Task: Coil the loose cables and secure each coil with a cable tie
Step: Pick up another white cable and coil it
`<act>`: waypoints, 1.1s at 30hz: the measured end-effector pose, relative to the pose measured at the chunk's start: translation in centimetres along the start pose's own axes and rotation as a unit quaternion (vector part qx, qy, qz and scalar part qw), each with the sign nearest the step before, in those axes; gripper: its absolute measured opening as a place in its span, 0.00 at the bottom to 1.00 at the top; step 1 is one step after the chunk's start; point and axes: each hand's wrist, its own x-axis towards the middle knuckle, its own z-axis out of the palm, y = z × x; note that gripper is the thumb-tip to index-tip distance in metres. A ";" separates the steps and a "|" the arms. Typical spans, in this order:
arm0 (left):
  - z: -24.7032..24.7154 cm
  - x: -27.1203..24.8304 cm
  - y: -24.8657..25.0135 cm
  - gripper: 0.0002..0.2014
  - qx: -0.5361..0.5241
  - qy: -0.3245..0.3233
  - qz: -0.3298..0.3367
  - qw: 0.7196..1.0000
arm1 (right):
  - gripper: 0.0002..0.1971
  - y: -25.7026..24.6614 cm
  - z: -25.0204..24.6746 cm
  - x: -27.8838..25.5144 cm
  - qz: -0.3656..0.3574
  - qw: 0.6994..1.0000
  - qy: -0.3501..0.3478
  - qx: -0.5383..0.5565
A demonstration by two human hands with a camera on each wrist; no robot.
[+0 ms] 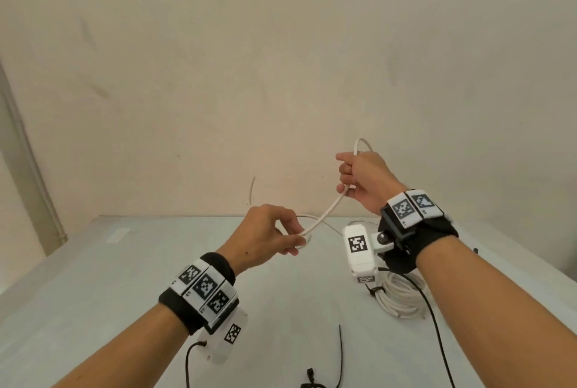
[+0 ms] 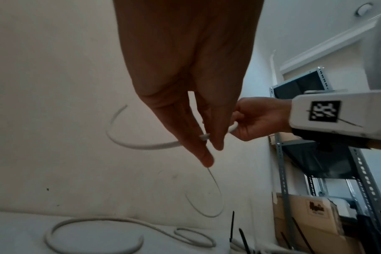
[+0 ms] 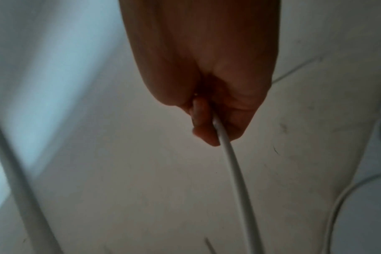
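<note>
A loose white cable hangs stretched between both raised hands above the white table. My left hand pinches its lower end between thumb and fingertips; the left wrist view shows the cable looping away from my left hand. Higher and further right, my right hand grips the cable in a curled fist, and a small loop rises above the knuckles. In the right wrist view the cable runs down out of my right hand. A black cable tie lies on the table near me.
A coiled white cable with a black tie round it lies on the table under my right wrist. More white cable lies looped on the table by the wall. A metal shelf with cardboard boxes stands to the right.
</note>
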 end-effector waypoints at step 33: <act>-7.7 2.7 8.7 0.12 -0.644 0.162 -0.036 0.747 | 0.33 1.6 4.4 -8.2 -0.037 0.920 -0.275 -0.277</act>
